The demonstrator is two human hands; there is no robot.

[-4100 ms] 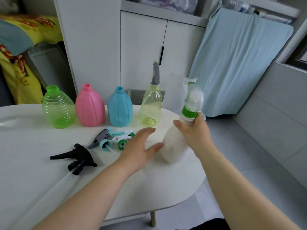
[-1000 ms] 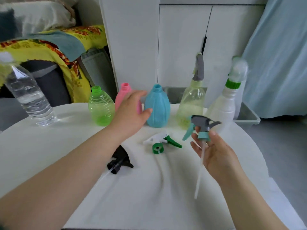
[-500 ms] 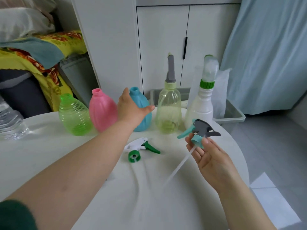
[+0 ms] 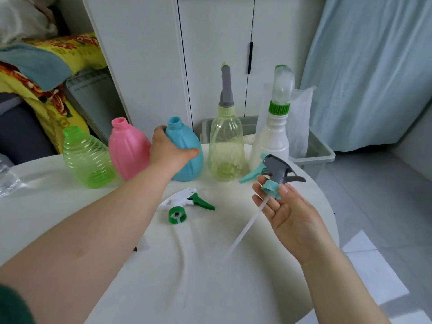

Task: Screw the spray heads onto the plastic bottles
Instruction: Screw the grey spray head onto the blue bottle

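Five plastic bottles stand in a row at the back of the white round table [image 4: 163,277]. The green bottle [image 4: 87,157] and the pink bottle [image 4: 127,148] have open necks. My left hand [image 4: 169,152] is closed around the blue bottle [image 4: 187,146], whose neck is also open. The pale yellow bottle [image 4: 225,148] carries a grey head, and the white bottle [image 4: 272,141] a green-collared one. My right hand [image 4: 285,211] holds a grey and teal spray head [image 4: 275,175] by its collar, its clear tube hanging down-left. A white and green spray head [image 4: 184,204] lies on the table.
A grey bin [image 4: 313,150] with a plastic bag stands behind the table at the right. White cupboard doors [image 4: 217,54] and a light blue curtain [image 4: 369,66] fill the back. A clear water bottle [image 4: 7,178] sits at the table's left edge.
My left hand has closed on the blue bottle, after reaching toward it a second ago. My right hand keeps the grey and teal spray head raised. The black spray head is now hidden behind my left arm.
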